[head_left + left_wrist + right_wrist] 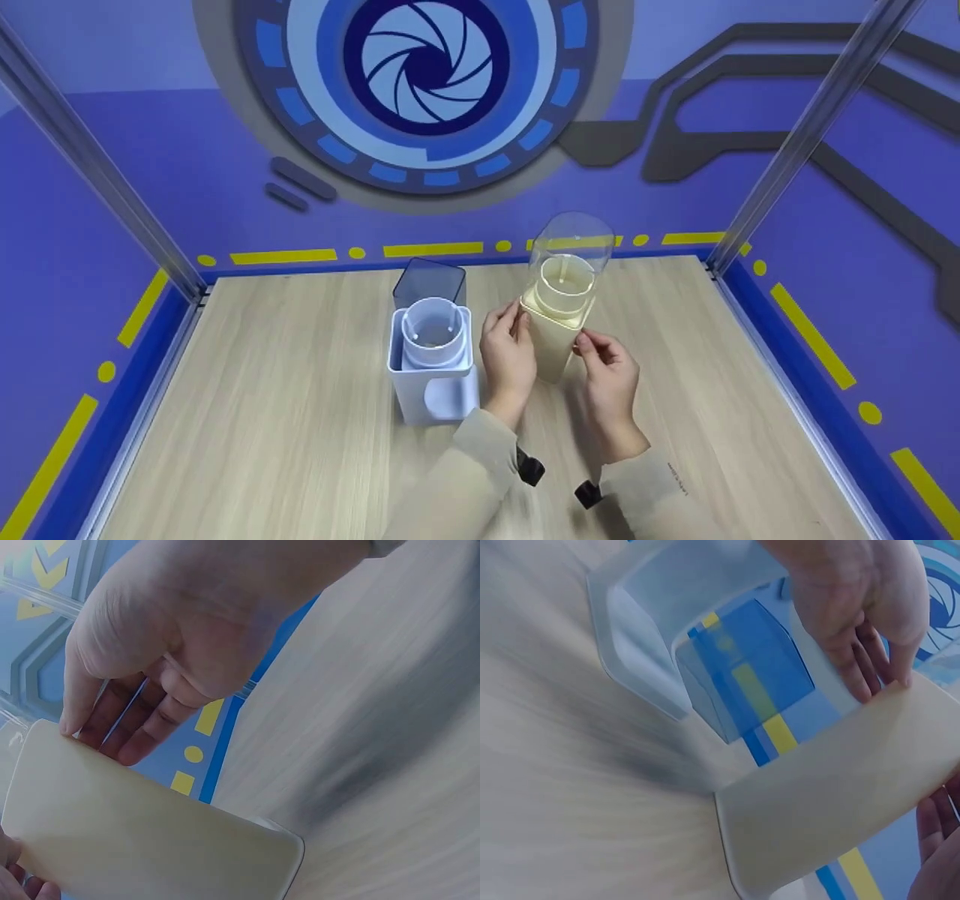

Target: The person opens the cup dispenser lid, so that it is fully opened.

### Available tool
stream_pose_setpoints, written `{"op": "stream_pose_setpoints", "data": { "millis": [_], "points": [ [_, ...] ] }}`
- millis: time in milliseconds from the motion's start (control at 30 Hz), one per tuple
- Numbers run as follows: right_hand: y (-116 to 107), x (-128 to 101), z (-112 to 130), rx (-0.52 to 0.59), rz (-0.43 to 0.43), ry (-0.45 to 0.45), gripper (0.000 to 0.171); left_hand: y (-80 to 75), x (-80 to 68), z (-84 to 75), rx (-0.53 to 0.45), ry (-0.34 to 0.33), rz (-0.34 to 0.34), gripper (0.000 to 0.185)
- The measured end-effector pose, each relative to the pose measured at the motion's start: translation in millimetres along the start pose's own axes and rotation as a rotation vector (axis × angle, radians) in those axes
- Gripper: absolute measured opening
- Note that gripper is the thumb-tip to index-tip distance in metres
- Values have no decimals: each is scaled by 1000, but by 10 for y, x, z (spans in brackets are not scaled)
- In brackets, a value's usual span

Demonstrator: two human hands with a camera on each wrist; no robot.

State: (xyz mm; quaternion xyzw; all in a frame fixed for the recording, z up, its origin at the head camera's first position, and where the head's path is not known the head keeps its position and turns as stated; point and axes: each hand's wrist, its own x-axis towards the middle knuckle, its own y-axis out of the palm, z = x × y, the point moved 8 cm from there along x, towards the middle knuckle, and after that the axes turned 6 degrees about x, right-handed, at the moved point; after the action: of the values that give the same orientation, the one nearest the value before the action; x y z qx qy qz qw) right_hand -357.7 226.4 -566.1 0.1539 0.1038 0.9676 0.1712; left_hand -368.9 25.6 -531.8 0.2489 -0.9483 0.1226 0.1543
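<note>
- Two hands pinched the cream container [553, 341]: left hand [508, 357] on its left side, right hand [611, 379] on its right.
- Container stood tilted on the table [262, 420], just right of the white container [433, 367].
- Its clear lid [571, 241] was open; closing apparently remained.

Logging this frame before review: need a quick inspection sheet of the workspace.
Surface: pale wood-grain table.
Job's things: cream square container with clear domed lid, tilted, held between both hands.
Clutter: white square container with grey tinted lid, lid open, standing left of the cream one.
Grippers: left hand and right hand each pinch the cream container's upper sides.
Cables: nothing seen.
Surroundings: purple walls with blue circular graphic, yellow dashed edging, metal frame posts.
</note>
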Motion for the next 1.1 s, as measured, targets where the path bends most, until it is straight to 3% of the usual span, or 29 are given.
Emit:
{"op": "stream_pose_setpoints", "data": {
  "millis": [267,400,533,633,700,867,1033,1100],
  "points": [
    [81,-89,37,10,13,-32,17,-12,14,33,-60,-39,15,33],
    [54,-56,57,-51,4,-28,13,-4,-14,45,-122,-36,34,36],
    [-62,123,137,-116,-64,-37,15,14,-62,60,-143,-27,56,46],
    [-111,371,195,-76,-62,-39,23,39,-92,72,-124,-31,84,62],
    [-90,547,225,-38,-1,-42,30,66,-111,81,-90,-41,112,77],
    [110,843,291,106,250,-39,53,140,-161,104,37,-77,207,114],
    [345,988,382,271,428,-24,101,174,-170,85,135,-67,244,131],
    [432,1027,424,310,484,-27,110,178,-159,75,162,-55,242,134]
  ]
}}
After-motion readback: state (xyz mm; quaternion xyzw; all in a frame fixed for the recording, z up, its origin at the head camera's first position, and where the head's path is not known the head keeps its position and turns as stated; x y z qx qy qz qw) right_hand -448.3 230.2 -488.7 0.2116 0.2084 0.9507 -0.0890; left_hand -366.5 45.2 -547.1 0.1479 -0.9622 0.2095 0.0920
